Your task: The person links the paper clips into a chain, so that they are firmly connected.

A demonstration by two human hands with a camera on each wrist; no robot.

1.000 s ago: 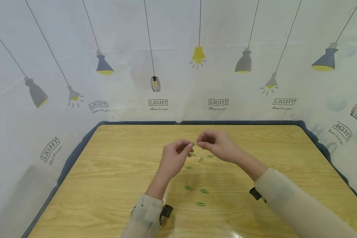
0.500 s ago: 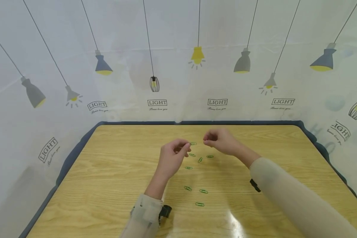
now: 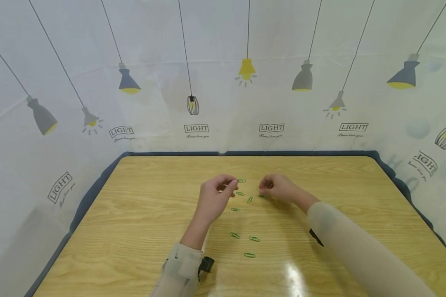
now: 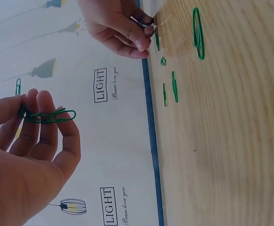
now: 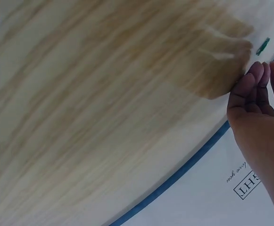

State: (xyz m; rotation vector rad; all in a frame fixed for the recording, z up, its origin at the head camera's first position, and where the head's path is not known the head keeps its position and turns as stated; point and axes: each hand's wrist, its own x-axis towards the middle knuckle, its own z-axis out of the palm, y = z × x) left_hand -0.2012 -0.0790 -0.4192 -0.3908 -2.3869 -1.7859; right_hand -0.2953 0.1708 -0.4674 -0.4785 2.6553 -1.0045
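Observation:
Green paper clips are the small things at hand. My left hand (image 3: 217, 196) pinches a paper clip (image 3: 241, 180) between thumb and fingertips, above the table. In the left wrist view, linked clips (image 4: 63, 114) hang from the pinch across the fingers, and another clip end (image 4: 18, 86) sticks out past the thumb. My right hand (image 3: 278, 187) is low over the table, fingers bent loosely, its tips right at a loose paper clip (image 3: 261, 195). The fingertips partly cover that clip. Close to the left fingers lie two more clips, one flat (image 3: 239, 193) and one slanted (image 3: 250, 199).
Several further green clips lie on the wooden table (image 3: 134, 231), one mid-table (image 3: 236, 209) and others nearer, such as the closest clip (image 3: 249, 255). A white printed curtain (image 3: 223, 103) stands behind the table's dark blue edge. Each sleeve carries a black wrist device.
My right hand has let go of the clip near the left fingers, drawn away to the right, then come down to the loose clip. My left hand has stayed nearly still.

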